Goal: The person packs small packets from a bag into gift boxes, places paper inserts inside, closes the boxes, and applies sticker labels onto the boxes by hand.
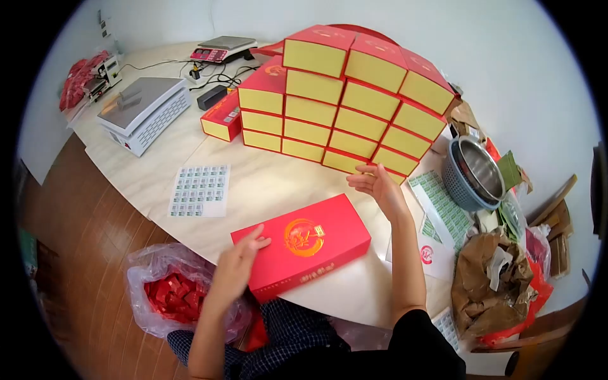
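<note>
A closed red gift box (335, 237) with a gold round emblem on its lid lies near the front edge of the table. My left hand (237, 263) rests on the left end of this box, its fingers laid on the lid rather than wrapped around it. Beyond the box's right end, my right hand (378, 189) is raised with its fingers stretched out and nothing in them. It is in front of a stack of similar boxes (339, 95), whose yellow ends face me. A sheet of small printed stickers (199, 191) lies left of the gift box.
A white scale (142, 114) stands at the left, and another scale (223, 49) farther back. Green sticker sheets (443, 206), a basin in a blue basket (472, 171) and crumpled brown paper (491, 285) are at the right. Below the table, a plastic bag (174, 294) holds red pieces.
</note>
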